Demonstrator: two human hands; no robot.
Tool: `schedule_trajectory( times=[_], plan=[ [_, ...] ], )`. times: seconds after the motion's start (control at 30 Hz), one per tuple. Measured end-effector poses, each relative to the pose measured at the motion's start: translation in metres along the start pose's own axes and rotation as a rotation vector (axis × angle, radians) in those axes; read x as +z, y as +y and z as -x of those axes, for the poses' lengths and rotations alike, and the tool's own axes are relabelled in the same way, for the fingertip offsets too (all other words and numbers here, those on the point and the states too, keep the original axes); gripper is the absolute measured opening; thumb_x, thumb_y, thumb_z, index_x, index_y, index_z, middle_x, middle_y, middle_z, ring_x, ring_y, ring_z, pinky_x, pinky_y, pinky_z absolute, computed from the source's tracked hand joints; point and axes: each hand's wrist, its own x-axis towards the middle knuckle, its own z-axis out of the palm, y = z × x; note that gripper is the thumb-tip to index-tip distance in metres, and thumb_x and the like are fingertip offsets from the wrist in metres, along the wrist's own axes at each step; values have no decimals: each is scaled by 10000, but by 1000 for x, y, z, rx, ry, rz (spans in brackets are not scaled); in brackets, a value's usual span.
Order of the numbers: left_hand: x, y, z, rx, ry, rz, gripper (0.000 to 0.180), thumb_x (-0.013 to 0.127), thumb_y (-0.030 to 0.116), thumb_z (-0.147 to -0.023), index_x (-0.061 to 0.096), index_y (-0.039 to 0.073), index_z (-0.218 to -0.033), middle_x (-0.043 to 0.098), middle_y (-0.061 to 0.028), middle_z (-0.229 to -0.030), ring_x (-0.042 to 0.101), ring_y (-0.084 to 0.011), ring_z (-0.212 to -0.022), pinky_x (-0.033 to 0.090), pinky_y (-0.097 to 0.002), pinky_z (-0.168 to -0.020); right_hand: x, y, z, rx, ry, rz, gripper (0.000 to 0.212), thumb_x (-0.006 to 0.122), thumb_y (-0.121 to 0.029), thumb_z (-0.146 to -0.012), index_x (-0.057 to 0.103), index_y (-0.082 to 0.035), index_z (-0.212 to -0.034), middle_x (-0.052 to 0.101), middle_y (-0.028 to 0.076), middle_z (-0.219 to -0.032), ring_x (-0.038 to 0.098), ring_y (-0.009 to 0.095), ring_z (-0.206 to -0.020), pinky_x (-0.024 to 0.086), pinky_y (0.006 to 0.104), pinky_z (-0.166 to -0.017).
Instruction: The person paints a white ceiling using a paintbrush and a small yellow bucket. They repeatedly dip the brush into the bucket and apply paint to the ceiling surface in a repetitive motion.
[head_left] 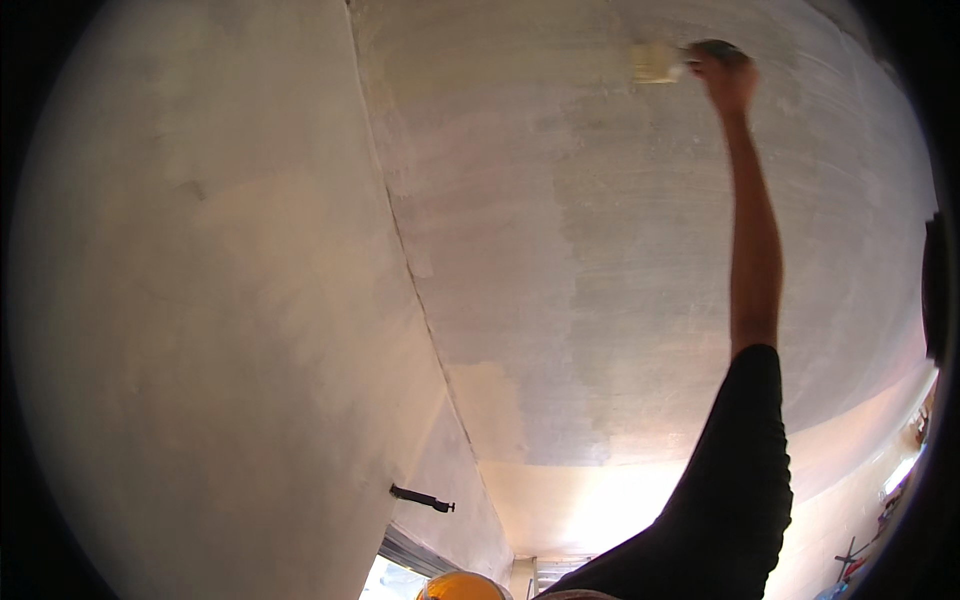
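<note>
A broad plastered ceiling (640, 260) fills most of the view, curved by the fisheye lens. It is mottled: greyish, streaked patches cover its right and upper parts, while paler cream areas show toward the lower middle, where bright light washes in. A dark seam runs from the top centre down to the lower middle, where the ceiling meets a plain cream wall (200, 300) that takes up the whole left side. A small dark metal bracket (422, 497) sticks out of that wall low down, above a bright opening.

The person's right arm, in a black sleeve (735, 480) to the elbow, rises from the bottom edge straight up to the ceiling. The right hand (728, 78) is closed around the handle of a wide, flat brush (655, 62) with pale bristles, which lies pressed against the ceiling near the top of the view, just left of the hand.

The step in hand looks like coating the ceiling, stroke by stroke; a next pass would likely call for steady pressure and overlap with the streaked patch beside the brush.

The left hand is not in view. A rounded orange object (462, 586) shows at the bottom edge.
</note>
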Motion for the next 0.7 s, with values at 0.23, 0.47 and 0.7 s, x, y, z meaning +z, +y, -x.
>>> schedule_trajectory(
  times=[0.23, 0.47, 0.7],
  plan=[
    [11, 2, -4, -22, -62, -32, 622, 373, 652, -860, 603, 91, -998, 444, 35, -607, 309, -87, -451, 224, -240, -425, -87, -24, -26, 183, 119, -196, 209, 647, -149, -816, 715, 26, -909, 716, 112, -879, 712, 200, -732, 589, 281, -664],
    [13, -1, 3, 20, 199, 8, 581, 399, 643, -848, 609, 116, -976, 506, 34, -596, 375, -94, -428, 255, -241, -394, 53, -94, -14, 81, -26, -519, 223, 711, -142, -725, 707, 47, -842, 710, 146, -816, 709, 242, -702, 585, 300, -641],
    [13, -5, 14, 146, 77, 8, 556, 414, 631, -849, 603, 119, -952, 498, 43, -579, 382, -92, -420, 261, -246, -380, 221, -211, 33, 14, -64, -614, 158, 712, -203, -709, 687, -47, -701, 686, 100, -739, 666, 250, -650, 537, 366, -595]
  ],
)
